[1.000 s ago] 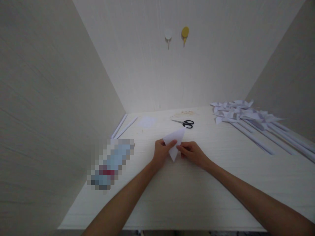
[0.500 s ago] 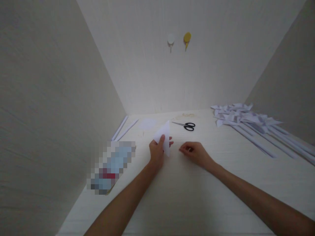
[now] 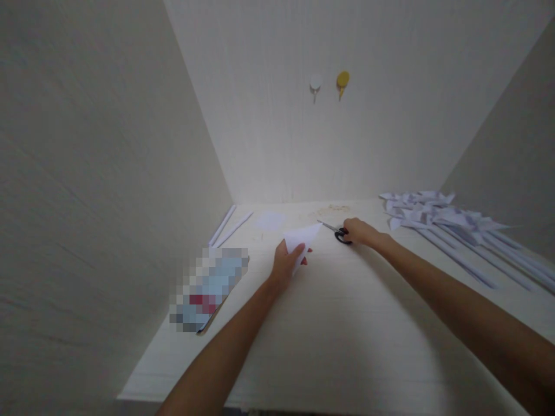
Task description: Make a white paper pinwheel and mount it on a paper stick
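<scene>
From the head camera, the right hand is lying over the black handles of the scissors, hiding most of them; only the blades are showing, and whether the fingers are closing on the handles I cannot tell. The left hand is pinching a folded white paper just left of the blades, its lower edge hidden behind the fingers. A blurred-out flat thing is lying at the left. The pale table is sitting inside a plain-walled booth, with paper pinwheels piled at the right and two hooks showing on the back wall
</scene>
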The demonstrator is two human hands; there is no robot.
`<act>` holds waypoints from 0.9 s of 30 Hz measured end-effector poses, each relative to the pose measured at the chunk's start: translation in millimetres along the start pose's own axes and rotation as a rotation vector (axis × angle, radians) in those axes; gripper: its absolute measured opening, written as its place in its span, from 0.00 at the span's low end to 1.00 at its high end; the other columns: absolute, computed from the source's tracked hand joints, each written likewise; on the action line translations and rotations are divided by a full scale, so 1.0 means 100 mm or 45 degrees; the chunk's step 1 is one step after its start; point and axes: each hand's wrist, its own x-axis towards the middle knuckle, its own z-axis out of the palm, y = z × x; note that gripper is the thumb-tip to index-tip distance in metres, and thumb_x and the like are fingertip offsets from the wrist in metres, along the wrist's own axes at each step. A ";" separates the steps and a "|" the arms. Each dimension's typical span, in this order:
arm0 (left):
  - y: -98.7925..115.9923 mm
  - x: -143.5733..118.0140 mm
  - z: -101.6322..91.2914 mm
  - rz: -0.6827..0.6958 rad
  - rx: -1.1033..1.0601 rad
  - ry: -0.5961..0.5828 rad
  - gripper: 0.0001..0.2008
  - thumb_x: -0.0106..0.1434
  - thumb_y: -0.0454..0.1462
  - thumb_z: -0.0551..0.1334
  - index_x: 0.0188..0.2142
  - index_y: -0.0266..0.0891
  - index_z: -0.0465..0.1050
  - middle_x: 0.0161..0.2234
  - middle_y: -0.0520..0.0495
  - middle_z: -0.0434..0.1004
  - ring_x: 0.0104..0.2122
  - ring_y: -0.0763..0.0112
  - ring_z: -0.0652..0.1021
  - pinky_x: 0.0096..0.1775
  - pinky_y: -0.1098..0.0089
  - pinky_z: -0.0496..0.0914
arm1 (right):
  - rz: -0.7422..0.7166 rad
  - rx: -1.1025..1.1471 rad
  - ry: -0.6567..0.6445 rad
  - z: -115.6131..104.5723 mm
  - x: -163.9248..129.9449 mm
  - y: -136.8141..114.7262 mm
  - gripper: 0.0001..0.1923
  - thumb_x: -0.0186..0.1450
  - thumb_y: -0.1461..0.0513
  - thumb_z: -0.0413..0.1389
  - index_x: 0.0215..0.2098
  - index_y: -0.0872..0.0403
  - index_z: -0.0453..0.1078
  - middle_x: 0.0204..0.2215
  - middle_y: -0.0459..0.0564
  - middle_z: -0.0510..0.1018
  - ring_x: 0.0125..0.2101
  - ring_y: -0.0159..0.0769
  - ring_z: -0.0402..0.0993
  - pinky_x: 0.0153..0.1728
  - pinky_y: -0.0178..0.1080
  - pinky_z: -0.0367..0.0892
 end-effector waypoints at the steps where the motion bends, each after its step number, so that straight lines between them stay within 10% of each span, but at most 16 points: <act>1: 0.01 0.00 -0.01 -0.008 0.012 -0.024 0.14 0.48 0.42 0.62 0.30 0.32 0.69 0.23 0.48 0.74 0.15 0.79 0.67 0.20 0.74 0.62 | 0.003 0.032 -0.015 -0.02 -0.04 0.01 0.01 0.47 0.68 0.57 0.20 0.58 0.68 0.24 0.55 0.74 0.26 0.35 0.69 0.23 0.32 0.56; 8: 0.01 0.11 0.06 -0.157 0.054 -0.014 0.07 0.46 0.37 0.63 0.22 0.32 0.71 0.20 0.47 0.73 0.17 0.78 0.68 0.24 0.74 0.64 | -0.004 0.522 -0.062 -0.05 -0.66 -0.01 0.09 0.58 0.60 0.48 0.24 0.57 0.63 0.18 0.45 0.68 0.16 0.24 0.59 0.17 0.30 0.53; 13: -0.05 0.19 0.17 -0.162 0.017 0.038 0.07 0.47 0.37 0.62 0.24 0.33 0.71 0.23 0.48 0.74 0.19 0.78 0.69 0.25 0.74 0.65 | -0.046 1.604 -0.118 0.19 -1.04 -0.21 0.17 0.52 0.50 0.55 0.26 0.56 0.62 0.18 0.43 0.64 0.15 0.22 0.51 0.14 0.30 0.43; 27: 0.08 0.09 0.11 -0.200 -0.372 0.078 0.07 0.45 0.34 0.63 0.25 0.34 0.70 0.23 0.48 0.73 0.23 0.77 0.70 0.31 0.73 0.65 | -0.257 1.273 -0.104 0.23 -1.09 -0.19 0.21 0.55 0.47 0.49 0.19 0.54 0.53 0.16 0.39 0.53 0.17 0.24 0.48 0.18 0.32 0.43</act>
